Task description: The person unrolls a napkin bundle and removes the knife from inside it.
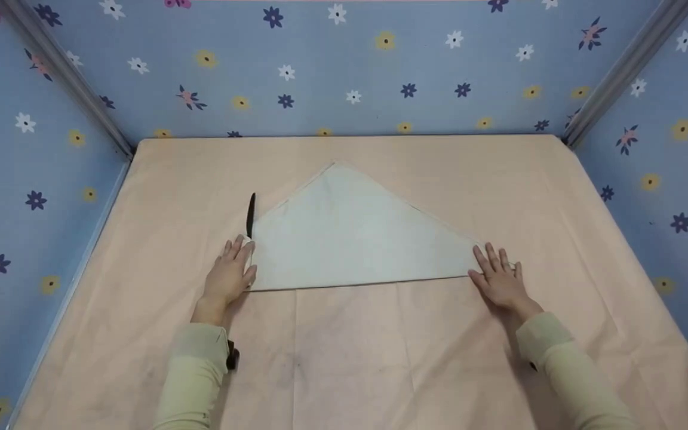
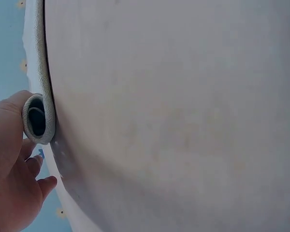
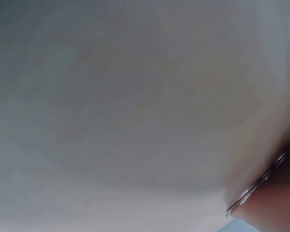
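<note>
A pale cloth [image 1: 356,233] lies folded to a peak at the far side, with a straight near edge. My left hand [image 1: 230,276] rests on its left edge, fingers pointing away from me. In the left wrist view that edge shows as a small roll [image 2: 49,118] with a dark hollow end, against the hand. A slim black knife-like piece [image 1: 251,215] sticks out beyond the left fingertips; its lower part is hidden. My right hand [image 1: 501,282] rests with fingers spread on the cloth's right corner. In the right wrist view, a blurred finger [image 3: 266,208] touches the cloth's edge.
The cloth lies on a table with a peach-coloured, lightly creased cover [image 1: 350,352]. Blue flowered panels [image 1: 344,65] stand at the back and both sides, joined by grey corner posts [image 1: 630,68].
</note>
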`<state>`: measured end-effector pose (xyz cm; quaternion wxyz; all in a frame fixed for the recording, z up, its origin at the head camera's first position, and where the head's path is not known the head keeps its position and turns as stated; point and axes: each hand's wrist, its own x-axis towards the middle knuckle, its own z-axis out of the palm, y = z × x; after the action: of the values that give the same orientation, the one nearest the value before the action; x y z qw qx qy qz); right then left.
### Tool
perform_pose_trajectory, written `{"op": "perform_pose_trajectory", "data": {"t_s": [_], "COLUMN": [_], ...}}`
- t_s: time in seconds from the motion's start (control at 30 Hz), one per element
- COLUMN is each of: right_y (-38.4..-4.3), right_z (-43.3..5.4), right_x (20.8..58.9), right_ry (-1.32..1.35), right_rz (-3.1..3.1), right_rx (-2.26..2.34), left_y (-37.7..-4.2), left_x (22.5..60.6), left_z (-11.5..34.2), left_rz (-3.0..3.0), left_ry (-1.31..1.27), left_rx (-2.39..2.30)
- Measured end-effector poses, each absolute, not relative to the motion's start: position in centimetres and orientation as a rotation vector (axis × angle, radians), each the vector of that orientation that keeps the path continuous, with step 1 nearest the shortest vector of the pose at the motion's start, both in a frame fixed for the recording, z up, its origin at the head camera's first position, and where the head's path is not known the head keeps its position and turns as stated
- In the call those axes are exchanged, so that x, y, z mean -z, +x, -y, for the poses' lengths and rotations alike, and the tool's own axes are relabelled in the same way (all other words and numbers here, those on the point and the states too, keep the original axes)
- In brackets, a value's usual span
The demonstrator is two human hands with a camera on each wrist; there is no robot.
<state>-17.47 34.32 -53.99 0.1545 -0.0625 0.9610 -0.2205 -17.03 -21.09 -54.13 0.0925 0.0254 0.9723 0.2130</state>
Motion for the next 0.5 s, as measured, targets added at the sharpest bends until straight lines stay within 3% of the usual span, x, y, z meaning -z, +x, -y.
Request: {"op": "perform_pose_trajectory", "data": {"t_s": [0.5], "right_y": [-17.44], "right_z": [-34.73], "right_x": [54.36], "right_ry": [-0.208], "right_rz": [-2.756], "right_rx": [0.620], "left_y": [-16.79], "left_x": [54.07], "left_z": [21.82], "left_rz": [-2.889], "left_ry": [0.051], "left_rx": [-0.644]}}
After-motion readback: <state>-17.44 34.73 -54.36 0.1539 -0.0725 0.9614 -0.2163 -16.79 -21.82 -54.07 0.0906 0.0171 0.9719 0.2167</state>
